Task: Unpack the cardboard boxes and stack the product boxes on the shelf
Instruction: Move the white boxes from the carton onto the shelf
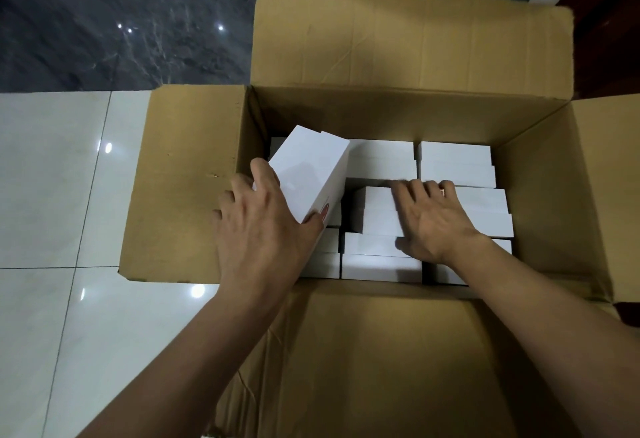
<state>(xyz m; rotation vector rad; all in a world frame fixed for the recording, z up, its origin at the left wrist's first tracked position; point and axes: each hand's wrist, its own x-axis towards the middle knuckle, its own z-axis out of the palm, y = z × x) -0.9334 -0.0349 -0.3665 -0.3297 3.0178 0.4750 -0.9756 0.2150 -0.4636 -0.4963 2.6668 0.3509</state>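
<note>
Near flap of the cardboard box (pixel 398 351) lies under my forearms. My left hand (pixel 263 229) grips one white product box (pixel 311 174), tilted up at the box's left inner wall, thumb on its near end, fingers wrapped round the far side. My right hand (pixel 433 219) rests flat, fingers straight, on the packed product boxes (pixel 457 164) toward the middle of the box. Shelf not in view. Risk: a one-handed hold on a smooth carton may slip; the tilted corner could catch the left wall or drag a neighbour up.
</note>
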